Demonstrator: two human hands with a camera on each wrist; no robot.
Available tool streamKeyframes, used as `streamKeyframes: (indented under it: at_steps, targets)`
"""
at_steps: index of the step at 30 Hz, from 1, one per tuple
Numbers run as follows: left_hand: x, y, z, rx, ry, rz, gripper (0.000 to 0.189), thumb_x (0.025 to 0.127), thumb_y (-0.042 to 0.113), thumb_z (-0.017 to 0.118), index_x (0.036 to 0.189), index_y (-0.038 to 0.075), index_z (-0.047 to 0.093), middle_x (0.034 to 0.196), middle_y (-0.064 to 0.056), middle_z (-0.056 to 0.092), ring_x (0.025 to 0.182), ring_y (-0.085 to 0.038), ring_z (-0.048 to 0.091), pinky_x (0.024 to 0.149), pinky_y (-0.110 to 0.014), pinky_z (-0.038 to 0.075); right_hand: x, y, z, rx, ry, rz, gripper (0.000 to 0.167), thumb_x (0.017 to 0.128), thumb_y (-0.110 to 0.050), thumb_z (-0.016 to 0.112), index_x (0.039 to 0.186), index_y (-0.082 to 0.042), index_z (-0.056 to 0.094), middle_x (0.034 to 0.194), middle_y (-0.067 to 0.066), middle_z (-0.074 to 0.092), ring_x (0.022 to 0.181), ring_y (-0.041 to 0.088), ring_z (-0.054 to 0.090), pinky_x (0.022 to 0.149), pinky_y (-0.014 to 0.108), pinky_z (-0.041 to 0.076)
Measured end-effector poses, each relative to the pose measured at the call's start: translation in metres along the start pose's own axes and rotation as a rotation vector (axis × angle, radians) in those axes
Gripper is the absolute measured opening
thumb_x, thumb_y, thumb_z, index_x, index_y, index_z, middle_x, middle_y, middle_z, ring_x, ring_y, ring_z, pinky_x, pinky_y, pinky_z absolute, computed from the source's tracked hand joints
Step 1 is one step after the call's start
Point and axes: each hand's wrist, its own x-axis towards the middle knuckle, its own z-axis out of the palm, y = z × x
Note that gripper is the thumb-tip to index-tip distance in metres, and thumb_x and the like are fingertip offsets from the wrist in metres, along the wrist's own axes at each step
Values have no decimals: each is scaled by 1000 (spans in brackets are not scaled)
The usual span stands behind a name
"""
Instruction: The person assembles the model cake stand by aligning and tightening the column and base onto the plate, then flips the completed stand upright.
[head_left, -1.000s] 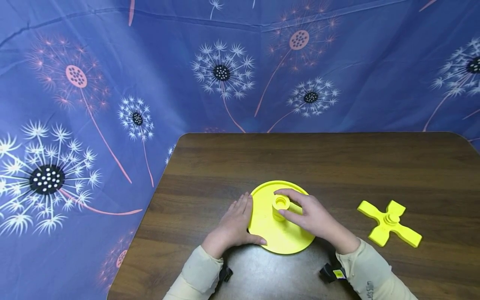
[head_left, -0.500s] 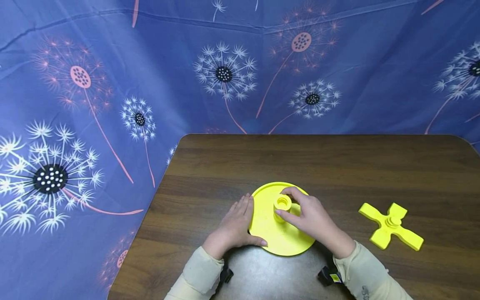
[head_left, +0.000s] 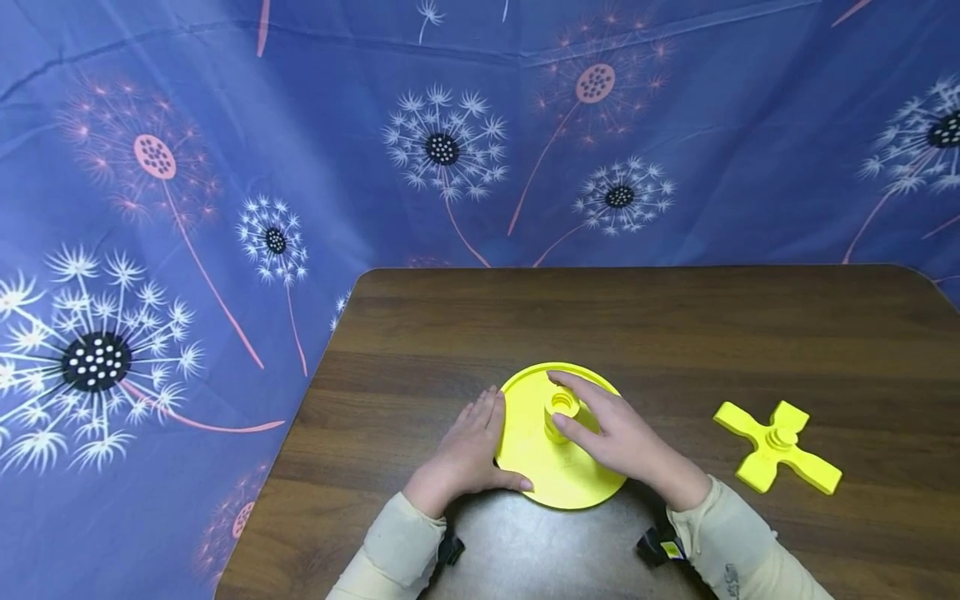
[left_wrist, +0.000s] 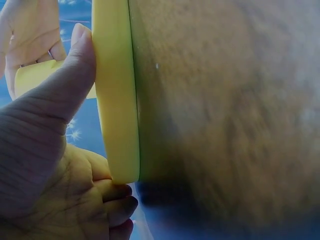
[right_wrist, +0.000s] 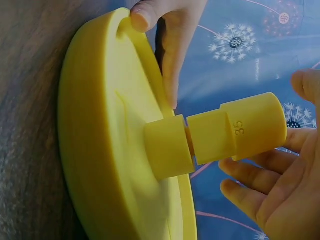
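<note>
The yellow post stands upright, long axis vertical, mid-plate: round plate on desk, well short of the far edge. The right hand is nearer; the post lies between its spread thumb and fingers — firm contact cannot be told. The left hand rests against the plate's left rim, fingers straight, thumb spread. Toward the desk's right edge: yellow cross. Marking: "35" on the post — right sleeve lettering unclear.
</note>
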Motion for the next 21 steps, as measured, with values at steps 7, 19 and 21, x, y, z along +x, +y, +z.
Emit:
streamKeyframes:
  at_steps: [7, 19, 21]
  targets:
    - [0, 0, 1, -13, -10, -14, 128, 70, 66, 75, 155, -2, 8, 162, -18, 8, 148, -29, 10, 119, -43, 15, 0, 1, -2, 71, -39, -17, 50, 97, -18, 58, 145, -9, 45, 145, 3, 49, 134, 23, 43, 106, 49, 37]
    - [1, -1, 2, -12, -11, -20, 127, 70, 68, 74, 155, -1, 9, 162, -17, 8, 149, -27, 9, 119, -42, 15, -1, 4, -6, 84, -25, -1, 49, 93, -21, 67, 139, -8, 53, 138, 4, 56, 128, 23, 50, 102, 50, 43]
    - [1, -1, 2, -10, -14, -21, 127, 70, 68, 74, 155, -1, 9, 162, -17, 8, 149, -27, 10, 119, -42, 15, -1, 5, -6, 83, -20, 5, 49, 92, -22, 68, 138, -8, 54, 137, 4, 57, 127, 23, 52, 101, 49, 45]
